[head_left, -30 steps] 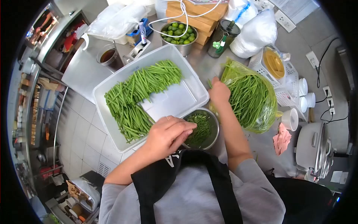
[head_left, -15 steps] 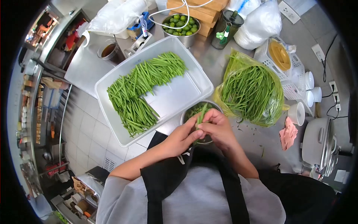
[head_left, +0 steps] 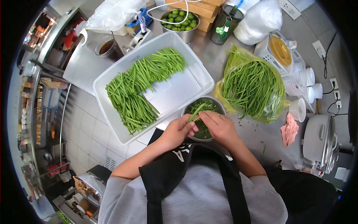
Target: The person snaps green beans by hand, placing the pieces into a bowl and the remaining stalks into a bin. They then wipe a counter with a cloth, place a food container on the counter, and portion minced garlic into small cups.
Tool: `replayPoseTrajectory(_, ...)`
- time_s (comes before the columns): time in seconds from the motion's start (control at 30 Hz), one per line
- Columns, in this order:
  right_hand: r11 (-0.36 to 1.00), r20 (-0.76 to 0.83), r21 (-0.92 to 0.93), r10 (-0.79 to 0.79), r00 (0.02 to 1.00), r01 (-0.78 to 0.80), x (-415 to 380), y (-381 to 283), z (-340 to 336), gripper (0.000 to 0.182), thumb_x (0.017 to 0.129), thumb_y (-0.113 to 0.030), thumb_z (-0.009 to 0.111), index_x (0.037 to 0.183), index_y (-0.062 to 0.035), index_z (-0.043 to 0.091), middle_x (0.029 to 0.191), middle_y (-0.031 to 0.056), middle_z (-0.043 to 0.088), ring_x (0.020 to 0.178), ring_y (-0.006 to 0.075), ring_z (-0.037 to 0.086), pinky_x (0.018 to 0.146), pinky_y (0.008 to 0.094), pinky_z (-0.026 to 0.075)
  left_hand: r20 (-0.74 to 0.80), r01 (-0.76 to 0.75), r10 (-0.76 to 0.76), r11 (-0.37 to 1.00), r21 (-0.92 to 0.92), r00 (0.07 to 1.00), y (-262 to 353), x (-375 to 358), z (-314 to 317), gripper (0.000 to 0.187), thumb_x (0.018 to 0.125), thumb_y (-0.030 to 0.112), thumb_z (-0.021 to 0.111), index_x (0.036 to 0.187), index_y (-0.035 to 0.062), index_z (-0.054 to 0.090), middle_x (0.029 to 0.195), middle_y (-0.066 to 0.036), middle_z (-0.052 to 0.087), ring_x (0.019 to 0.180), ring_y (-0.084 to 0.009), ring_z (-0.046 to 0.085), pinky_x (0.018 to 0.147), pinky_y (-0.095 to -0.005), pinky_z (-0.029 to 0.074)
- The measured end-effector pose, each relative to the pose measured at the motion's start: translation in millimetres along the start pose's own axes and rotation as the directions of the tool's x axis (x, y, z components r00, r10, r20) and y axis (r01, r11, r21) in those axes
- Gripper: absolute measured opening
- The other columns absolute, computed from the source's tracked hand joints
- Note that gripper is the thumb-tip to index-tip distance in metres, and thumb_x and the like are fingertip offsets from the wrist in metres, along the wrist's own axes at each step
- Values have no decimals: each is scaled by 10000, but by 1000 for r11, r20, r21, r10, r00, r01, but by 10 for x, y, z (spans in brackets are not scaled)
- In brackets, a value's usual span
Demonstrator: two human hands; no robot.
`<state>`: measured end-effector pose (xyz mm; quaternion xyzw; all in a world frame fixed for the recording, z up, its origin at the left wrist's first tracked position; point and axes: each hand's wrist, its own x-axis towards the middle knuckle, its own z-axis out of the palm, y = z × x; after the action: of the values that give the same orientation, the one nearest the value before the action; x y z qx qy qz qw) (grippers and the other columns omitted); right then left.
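My left hand [head_left: 176,132] is closed around a few green beans [head_left: 197,111], which slant up and to the right from its fingers. Close beside it, my right hand [head_left: 220,128] has its fingers curled and pinched at these beans; its thumb is mostly hidden. Both hands are over a metal bowl [head_left: 223,108] holding small green trimmings. A pale plastic tub [head_left: 175,91] at upper left contains a curved pile of green beans [head_left: 136,93]. To the right lies a yellow plastic bag [head_left: 234,59], open and full of green beans [head_left: 255,87].
Behind the tub stand a metal pot of limes [head_left: 182,35], a measuring jug of dark liquid [head_left: 108,47] and a dark lidded tumbler [head_left: 225,26]. Rightward are a white basket [head_left: 264,52], a white cup [head_left: 297,110], a pink cloth [head_left: 289,130] and a grey cooker [head_left: 317,138].
My hands have moved slightly apart and lower, exposing more of the bowl. The beans in my left hand now tilt further rightward. My right hand has turned with its back upward.
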<state>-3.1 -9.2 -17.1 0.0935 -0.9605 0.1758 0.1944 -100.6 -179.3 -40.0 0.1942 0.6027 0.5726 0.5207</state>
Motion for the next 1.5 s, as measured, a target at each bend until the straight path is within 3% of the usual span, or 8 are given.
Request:
replayPoseTrajectory(0.17,988,-42,123,103,994,-97,-48,-85,171,245,788,-35,577,1030,-6,560,913,98,604,640,191,591,575,287,495,27,-13,15,998,-60,1000,-26,-108,-29,204,970,134,406,1102,33,524,829,-6,579,704,-67,524,697,-210,466)
replayPoseTrajectory(0.27,160,352,822,611,709,-546,-77,-182,243,134,864,-62,560,981,3,575,886,77,611,626,140,579,582,268,493,50,-17,21,996,-82,999,-72,-142,-54,222,971,129,402,1131,33,523,828,-10,578,704,-66,521,691,-206,461)
replayPoseTrajectory(0.37,43,355,853,683,639,-519,-29,-108,171,127,906,-96,542,959,10,590,878,60,613,633,96,567,585,251,489,41,-18,23,995,-102,999,-58,-178,-84,246,972,125,399,1168,36,518,826,-11,576,700,-65,513,683,-202,454)
replayPoseTrajectory(0.57,977,-196,99,207,959,-191,78,-96,48,208,839,-38,572,1043,-18,608,872,125,604,676,237,581,576,287,463,71,-23,27,998,-59,997,-28,-191,-96,267,972,118,396,1198,41,516,819,-5,565,690,-63,495,674,-195,442)
replayPoseTrajectory(0.8,831,-102,386,471,876,-402,79,-170,135,149,833,0,541,972,-18,592,875,124,587,662,231,574,570,287,457,126,17,-13,999,-29,992,2,-183,-86,277,971,120,400,1212,44,513,810,-1,559,686,-60,490,670,-196,440)
replayPoseTrajectory(0.9,76,241,873,790,564,-481,87,-179,173,117,817,6,552,927,-16,587,839,124,577,659,225,574,558,293,454,122,14,-11,1000,-25,992,-15,-174,-88,275,968,125,408,1209,42,514,808,-1,561,684,-62,495,666,-200,444)
replayPoseTrajectory(1.03,878,-208,380,389,898,-292,121,-241,18,183,783,7,598,964,-20,611,802,109,552,675,223,578,564,273,463,87,1,2,1000,-27,996,-28,-150,-105,242,963,125,418,1160,38,528,792,0,565,667,-67,506,648,-213,455)
replayPoseTrajectory(1.5,994,-117,65,100,988,-92,123,-265,100,236,693,30,650,922,-1,604,834,104,575,679,236,588,587,312,485,80,-39,31,995,92,996,17,-116,-146,152,954,113,427,1043,40,526,764,1,573,651,-82,522,634,-229,463)
